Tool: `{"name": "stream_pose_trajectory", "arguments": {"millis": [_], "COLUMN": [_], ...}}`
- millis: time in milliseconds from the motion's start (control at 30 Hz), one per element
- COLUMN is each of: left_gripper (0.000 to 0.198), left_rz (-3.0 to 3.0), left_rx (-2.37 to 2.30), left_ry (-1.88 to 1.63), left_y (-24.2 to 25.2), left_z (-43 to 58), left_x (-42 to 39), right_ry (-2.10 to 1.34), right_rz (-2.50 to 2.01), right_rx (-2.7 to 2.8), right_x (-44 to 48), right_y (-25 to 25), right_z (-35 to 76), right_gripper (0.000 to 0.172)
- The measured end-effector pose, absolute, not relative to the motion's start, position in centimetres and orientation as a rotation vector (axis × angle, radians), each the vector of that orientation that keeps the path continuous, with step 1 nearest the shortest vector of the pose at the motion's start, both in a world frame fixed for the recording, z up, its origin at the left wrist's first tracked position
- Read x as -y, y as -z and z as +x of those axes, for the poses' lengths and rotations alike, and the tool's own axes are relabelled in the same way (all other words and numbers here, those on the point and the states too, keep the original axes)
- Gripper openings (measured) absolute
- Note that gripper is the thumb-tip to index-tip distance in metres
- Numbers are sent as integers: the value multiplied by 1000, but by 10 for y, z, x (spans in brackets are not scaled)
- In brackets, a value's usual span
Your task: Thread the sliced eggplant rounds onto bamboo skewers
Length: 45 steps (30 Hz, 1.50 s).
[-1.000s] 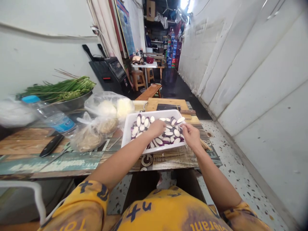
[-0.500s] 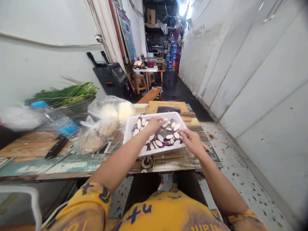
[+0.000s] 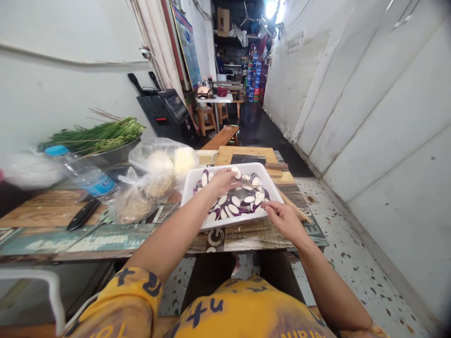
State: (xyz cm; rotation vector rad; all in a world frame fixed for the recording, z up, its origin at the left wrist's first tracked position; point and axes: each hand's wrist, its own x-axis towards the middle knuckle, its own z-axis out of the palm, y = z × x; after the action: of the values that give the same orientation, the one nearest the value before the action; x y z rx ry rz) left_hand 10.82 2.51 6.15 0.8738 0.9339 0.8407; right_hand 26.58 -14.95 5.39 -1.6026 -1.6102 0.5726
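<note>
A white tray [image 3: 207,226] on the table holds many oval eggplant slices [image 3: 233,209] with purple skin and white flesh. Over its far middle part, my left hand [image 3: 225,180] pinches one eggplant slice [image 3: 236,172] between its fingertips. A thin skewer [image 3: 251,186] runs from near that slice down toward my right hand [image 3: 280,217]. The fingers of my right hand are closed at the tray's right edge, around the near end of the skewer. More wooden skewers [image 3: 296,209] lie on the table, right of the tray.
Behind the tray are a cutting board [image 3: 246,152] and a cleaver [image 3: 248,159]. To the left lie plastic bags [image 3: 136,204], a water bottle [image 3: 93,180], a black-handled knife [image 3: 82,214] and a metal bowl [image 3: 120,154] of green vegetables.
My left hand has risen slightly with a slice, away from the others. My right hand has moved a little down and right, and the skewer between the hands now shows clearly.
</note>
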Motion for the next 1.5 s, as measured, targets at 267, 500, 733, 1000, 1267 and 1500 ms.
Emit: {"name": "stream_pose_trajectory", "arguments": {"millis": [267, 500, 733, 1000, 1267, 1500], "left_gripper": [17, 12, 14, 9, 9, 10], "left_rz": [785, 561, 488, 545, 566, 619], "left_rx": [-886, -857, -889, -886, -895, -883], "left_ry": [-819, -833, -795, -796, -829, -877], "left_y": [-62, -63, -68, -66, -69, -70], "left_z": [109, 109, 110, 110, 112, 113], "left_x": [-25, -27, -23, -23, -19, -16], "right_ry": [-623, -571, -560, -552, -532, -496], "right_rz": [-1606, -1638, -1637, -1660, -1656, -1660], "right_rx": [1605, 1632, 1614, 1606, 1627, 1658], "right_x": [157, 161, 156, 154, 155, 153], "right_y": [-56, -57, -50, -48, -49, -49], "right_z": [260, 259, 259, 258, 258, 259], "right_gripper": [32, 33, 32, 34, 34, 33]}}
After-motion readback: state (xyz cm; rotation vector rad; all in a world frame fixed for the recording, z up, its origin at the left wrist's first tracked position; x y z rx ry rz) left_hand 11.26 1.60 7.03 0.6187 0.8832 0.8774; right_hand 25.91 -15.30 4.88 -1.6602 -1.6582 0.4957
